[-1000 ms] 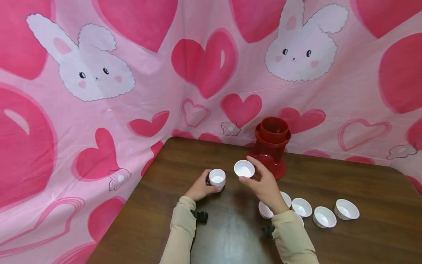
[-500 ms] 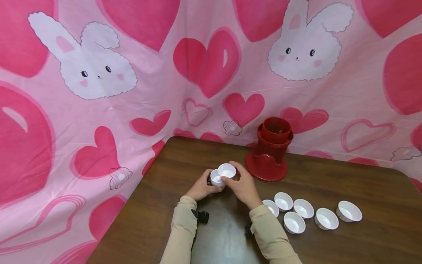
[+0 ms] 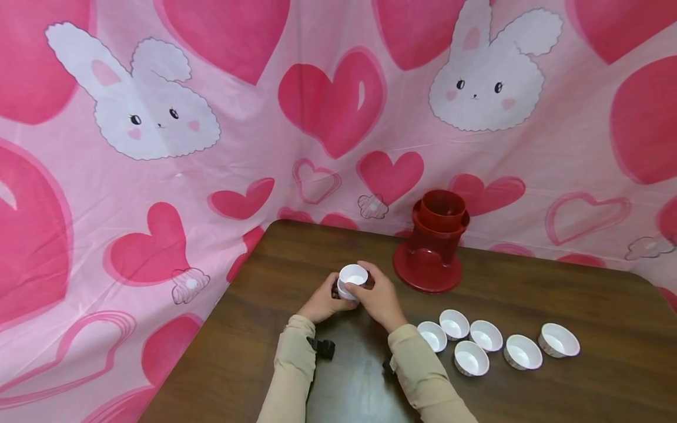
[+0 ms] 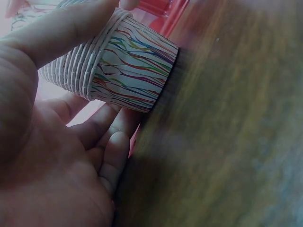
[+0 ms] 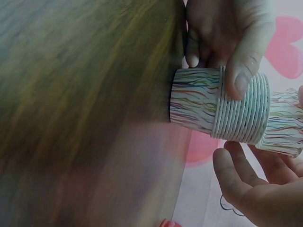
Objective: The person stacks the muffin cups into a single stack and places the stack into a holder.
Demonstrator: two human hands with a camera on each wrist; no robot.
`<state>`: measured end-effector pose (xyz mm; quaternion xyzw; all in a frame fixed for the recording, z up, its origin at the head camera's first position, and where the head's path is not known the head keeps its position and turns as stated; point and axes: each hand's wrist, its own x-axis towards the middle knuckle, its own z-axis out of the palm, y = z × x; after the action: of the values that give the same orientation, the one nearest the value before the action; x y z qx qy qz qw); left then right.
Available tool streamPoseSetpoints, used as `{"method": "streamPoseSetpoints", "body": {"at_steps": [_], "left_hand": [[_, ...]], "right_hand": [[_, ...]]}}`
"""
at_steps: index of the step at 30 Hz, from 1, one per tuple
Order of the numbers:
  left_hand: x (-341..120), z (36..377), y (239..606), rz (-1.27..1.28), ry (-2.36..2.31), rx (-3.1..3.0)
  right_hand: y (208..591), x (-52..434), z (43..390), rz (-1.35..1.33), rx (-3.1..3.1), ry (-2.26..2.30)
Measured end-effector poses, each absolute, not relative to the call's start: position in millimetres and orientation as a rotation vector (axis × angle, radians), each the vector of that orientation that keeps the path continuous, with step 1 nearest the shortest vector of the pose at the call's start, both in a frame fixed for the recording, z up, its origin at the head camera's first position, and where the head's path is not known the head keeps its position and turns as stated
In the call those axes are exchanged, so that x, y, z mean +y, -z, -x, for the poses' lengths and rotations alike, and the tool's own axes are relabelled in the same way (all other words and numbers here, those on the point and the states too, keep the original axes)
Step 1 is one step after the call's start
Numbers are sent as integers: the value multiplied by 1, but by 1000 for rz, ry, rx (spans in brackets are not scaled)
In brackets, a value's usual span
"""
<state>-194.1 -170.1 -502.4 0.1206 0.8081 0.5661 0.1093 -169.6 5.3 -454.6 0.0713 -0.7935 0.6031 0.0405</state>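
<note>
A stack of white paper baking cups (image 5: 196, 99), printed with wavy coloured lines, stands upright on the table. My left hand (image 3: 320, 301) grips it, thumb on one side and fingers on the other; several rolled rims show packed together in the left wrist view. My right hand (image 3: 382, 298) pinches one more baking cup (image 3: 353, 274) between thumb and fingers. That cup is upright with its base in the mouth of the stack, its upper part sticking out above the rims in the right wrist view. Both hands hide parts of the stack.
Several loose baking cups (image 3: 472, 358) stand mouth up on the wooden table (image 3: 254, 352), right of my right forearm. Behind my right hand is a red plastic stand (image 3: 431, 267) with a round base and a cylindrical top. A pink heart-patterned cloth (image 3: 238, 135) hangs behind the table.
My right hand has moved left with its cup, from beside the red stand to above the stack, and lowered the cup into it. My left hand has stayed in place.
</note>
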Motion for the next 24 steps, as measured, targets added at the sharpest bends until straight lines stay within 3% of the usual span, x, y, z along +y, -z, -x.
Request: {"method": "streamPoseSetpoints", "body": {"at_steps": [24], "left_hand": [[-170, 194, 504, -419, -1697, 2377]], "right_hand": [[472, -2, 164, -156, -2616, -1647]]}}
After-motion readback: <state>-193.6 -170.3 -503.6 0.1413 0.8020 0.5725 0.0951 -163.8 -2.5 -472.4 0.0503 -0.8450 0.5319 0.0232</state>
